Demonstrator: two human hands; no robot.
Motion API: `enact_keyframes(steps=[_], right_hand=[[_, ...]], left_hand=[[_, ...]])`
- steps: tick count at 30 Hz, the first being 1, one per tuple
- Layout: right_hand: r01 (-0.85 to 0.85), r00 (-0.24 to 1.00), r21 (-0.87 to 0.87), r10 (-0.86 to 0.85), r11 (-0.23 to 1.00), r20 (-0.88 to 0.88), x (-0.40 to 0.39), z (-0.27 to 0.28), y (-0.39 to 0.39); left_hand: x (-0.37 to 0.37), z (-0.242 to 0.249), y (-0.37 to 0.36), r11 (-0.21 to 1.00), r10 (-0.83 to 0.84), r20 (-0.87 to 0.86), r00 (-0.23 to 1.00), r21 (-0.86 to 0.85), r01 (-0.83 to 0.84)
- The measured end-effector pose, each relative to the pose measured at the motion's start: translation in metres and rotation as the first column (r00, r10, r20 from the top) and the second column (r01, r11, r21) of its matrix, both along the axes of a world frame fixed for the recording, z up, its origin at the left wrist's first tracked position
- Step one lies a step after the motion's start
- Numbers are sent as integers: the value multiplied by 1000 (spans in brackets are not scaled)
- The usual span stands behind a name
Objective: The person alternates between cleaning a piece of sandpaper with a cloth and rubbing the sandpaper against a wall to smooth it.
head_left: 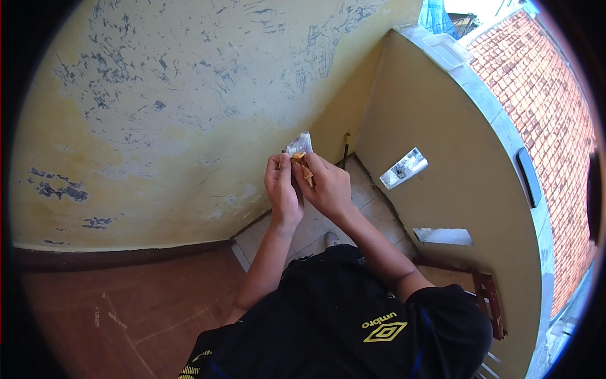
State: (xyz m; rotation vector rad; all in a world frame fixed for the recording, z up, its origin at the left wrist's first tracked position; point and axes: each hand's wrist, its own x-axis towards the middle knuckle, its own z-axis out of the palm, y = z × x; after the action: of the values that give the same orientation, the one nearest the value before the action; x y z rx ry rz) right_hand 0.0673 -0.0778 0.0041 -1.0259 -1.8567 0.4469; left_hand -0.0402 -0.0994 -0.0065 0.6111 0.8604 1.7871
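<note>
Both hands are raised together in front of the scraped wall. My left hand [279,186] is closed, its thumb and fingers around a putty knife whose flat silver blade [299,143] points up and away from me. My right hand [328,186] is closed against it, its fingers pinching a crumpled tan-orange piece [308,174] at the base of the blade. I cannot make out what this piece is. Most of the knife's handle is hidden by my fingers.
The yellow wall [189,95] has grey scraped patches. A low wall [435,139] with cut openings curves along the right; a clear plastic tray [447,50] and a dark phone-like object [528,177] lie on its ledge. A brown surface [151,303] is at lower left.
</note>
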Motion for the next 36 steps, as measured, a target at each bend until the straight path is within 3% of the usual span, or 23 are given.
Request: enact_keyframes(steps=[2,4,6,10,14,18,20,22,24,28,32,36], right_hand=[[128,992,-28,-128,991,-7,6,6,22],[204,978,-106,-206,973,-9,7,12,31],[167,981,-90,-175,982,-81,3,10,23],[-48,999,-2,48,999,0,11,-9,-5],[-71,997,37,70,997,20,19,-8,4],[36,992,-20,-38,999,-119,17,14,28],[96,955,-103,-121,990,-272,12,26,38],[105,955,-126,-135,986,-265,9,30,38],[104,987,-59,-110,993,-115,2,21,26],[-138,990,69,137,988,16,-3,1,-6],[-67,998,102,65,993,24,4,18,16],[78,997,-14,-77,997,22,-6,38,27]], left_hand=[[9,10,-10,998,-19,3,1000,-58,19],[9,1,-14,997,-78,-11,997,-8,78],[10,2,-12,1000,-10,-69,998,28,12],[-2,4,-19,997,-36,124,992,-69,45],[2,6,-20,998,-60,170,984,-14,64],[5,16,-9,999,-22,110,994,-24,24],[6,11,-5,994,-86,50,995,69,82],[10,18,0,996,-69,34,997,65,66],[9,20,5,998,-10,12,1000,65,9],[-7,20,5,1000,14,-15,1000,-9,-14],[-1,9,-5,999,-41,97,994,19,40],[3,8,-4,996,-69,-11,998,62,70]])
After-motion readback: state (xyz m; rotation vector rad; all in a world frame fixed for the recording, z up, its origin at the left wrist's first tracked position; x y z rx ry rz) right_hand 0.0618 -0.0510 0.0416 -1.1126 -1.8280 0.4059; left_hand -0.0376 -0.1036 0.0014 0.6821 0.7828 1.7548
